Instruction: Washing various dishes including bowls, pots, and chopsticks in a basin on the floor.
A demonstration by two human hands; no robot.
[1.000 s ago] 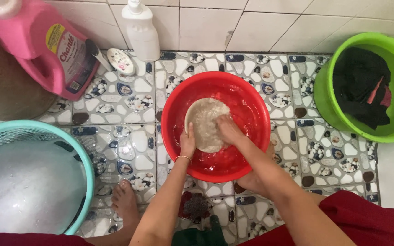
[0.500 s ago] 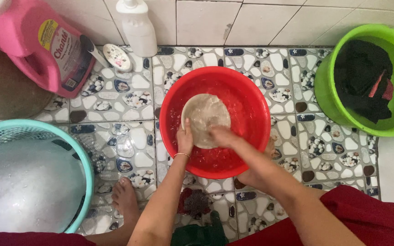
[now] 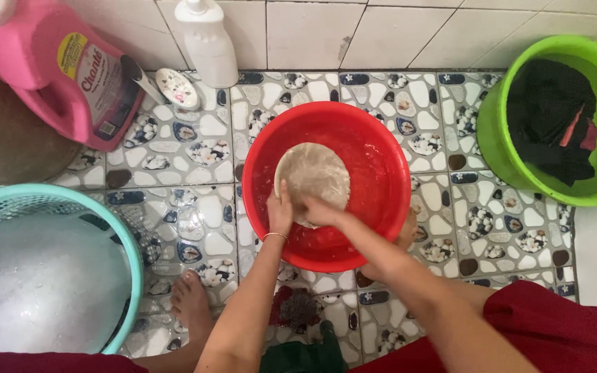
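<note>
Plate: a round, pale plate (image 3: 314,176) stands tilted in the water of the red basin (image 3: 374,138), left of centre.
Left hand: the left hand (image 3: 280,211) clasps the plate's near-left rim, fingers pressed together; a thin bangle sits on the wrist.
Right hand: the right hand (image 3: 320,211) lies pressed on the plate's near face, fingers together; whether it holds anything cannot be told.
Basin: on the pebble-patterned floor tiles (image 3: 195,148), between the other tubs.
Right: a green basin (image 3: 492,138) holding dark clothes (image 3: 547,121).
Near left: a teal basket (image 3: 129,242) with a bare foot (image 3: 189,304) just beside it.
Far left: a pink detergent jug (image 3: 57,76) and a white pump bottle (image 3: 209,45) by the wall.
</note>
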